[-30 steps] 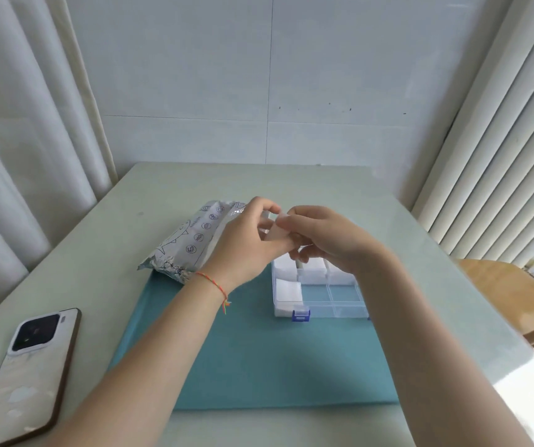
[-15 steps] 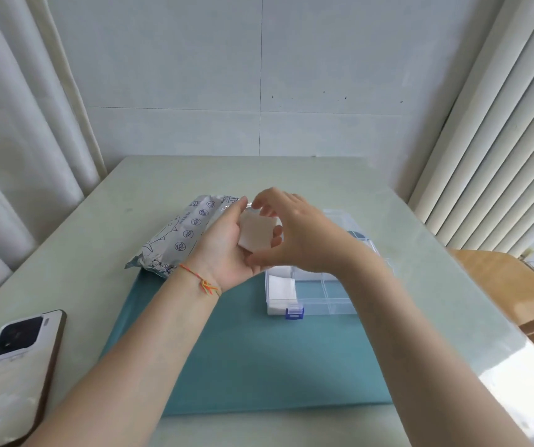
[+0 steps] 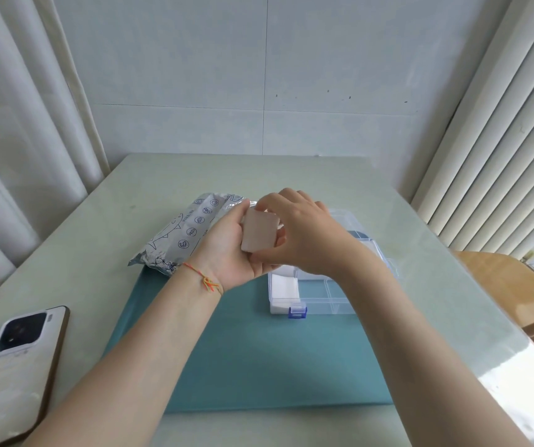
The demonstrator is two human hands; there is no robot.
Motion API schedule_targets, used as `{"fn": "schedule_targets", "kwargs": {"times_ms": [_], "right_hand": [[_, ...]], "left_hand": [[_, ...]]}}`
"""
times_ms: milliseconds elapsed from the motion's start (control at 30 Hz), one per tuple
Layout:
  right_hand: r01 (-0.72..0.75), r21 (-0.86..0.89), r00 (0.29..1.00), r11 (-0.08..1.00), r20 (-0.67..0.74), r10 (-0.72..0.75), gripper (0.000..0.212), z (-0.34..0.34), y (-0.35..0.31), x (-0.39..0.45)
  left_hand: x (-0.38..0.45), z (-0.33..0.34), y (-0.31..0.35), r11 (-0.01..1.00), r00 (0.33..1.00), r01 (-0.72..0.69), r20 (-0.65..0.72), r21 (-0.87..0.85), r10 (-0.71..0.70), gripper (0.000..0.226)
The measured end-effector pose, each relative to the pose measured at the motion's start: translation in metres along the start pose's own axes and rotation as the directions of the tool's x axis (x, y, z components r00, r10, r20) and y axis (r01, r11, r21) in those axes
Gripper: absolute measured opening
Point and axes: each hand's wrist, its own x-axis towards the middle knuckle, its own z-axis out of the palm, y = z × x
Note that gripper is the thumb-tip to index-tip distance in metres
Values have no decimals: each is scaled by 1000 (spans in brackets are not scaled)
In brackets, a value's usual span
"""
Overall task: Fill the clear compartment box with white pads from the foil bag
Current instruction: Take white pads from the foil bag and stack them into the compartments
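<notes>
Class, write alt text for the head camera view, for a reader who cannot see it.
Both hands, left hand and right hand, hold a white pad above a clear compartment box on a teal mat. A foil bag lies to the left; a phone lies at the table's near-left edge.

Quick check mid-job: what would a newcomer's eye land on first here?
Both hands, left hand and right hand, hold one white pad up at centre. Behind them lies the foil bag; below, the clear compartment box sits on a teal mat. A phone lies far left.
</notes>
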Motion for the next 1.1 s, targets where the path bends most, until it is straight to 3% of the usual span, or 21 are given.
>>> {"fn": "schedule_targets", "kwargs": {"times_ms": [133, 333, 467, 700, 900, 1100], "right_hand": [[1, 24, 1000, 1000, 26, -2, 62, 1, -1, 0], [14, -53, 995, 998, 103, -9, 69, 5, -5, -3], [28, -36, 994, 999, 107, -24, 58, 5, -8, -3], [37, 61, 990, 997, 132, -45, 64, 3, -8, -4], [43, 50, 990, 998, 129, -49, 61, 9, -11, -2], [51, -41, 990, 998, 134, -45, 40, 11, -13, -3]], "left_hand": [[2, 0, 0, 1000, 1000, 23, -14, 21, -22, 36], [4, -5, 1, 996, 996, 83, -28, 42, -82, 59], [5, -8, 1, 994, 997, 78, -2, 78, -78, 58], [8, -10, -2, 996, 999, 42, 25, 75, -44, 46], [6, -7, -3, 985, 996, 72, 35, 155, -78, 59], [0, -1, -3, 983, 995, 39, 83, 177, -55, 61]]}}
